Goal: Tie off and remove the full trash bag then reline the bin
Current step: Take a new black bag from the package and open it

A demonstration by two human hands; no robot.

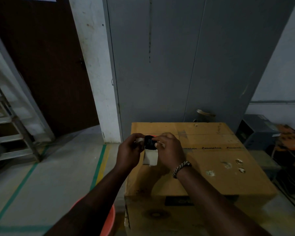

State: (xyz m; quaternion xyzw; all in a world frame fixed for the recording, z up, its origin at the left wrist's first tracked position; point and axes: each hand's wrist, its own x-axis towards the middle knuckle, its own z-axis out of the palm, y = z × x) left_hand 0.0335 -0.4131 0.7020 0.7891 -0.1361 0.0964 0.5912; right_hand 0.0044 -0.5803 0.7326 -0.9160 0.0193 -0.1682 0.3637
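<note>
Head: left hand (129,150), right hand (169,150) pinch one black roll (150,142).

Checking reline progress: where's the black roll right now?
Head view, centre: black roll pinched between left hand and right hand, above the left side of the cardboard box.

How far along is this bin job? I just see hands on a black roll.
Done: no full bag is in view, so removal cannot be confirmed. In hand: the left hand and right hand pinch a black roll with a white paper strip, above a cardboard box. Left: the orange bin, mostly hidden, visible rim bare.
</note>
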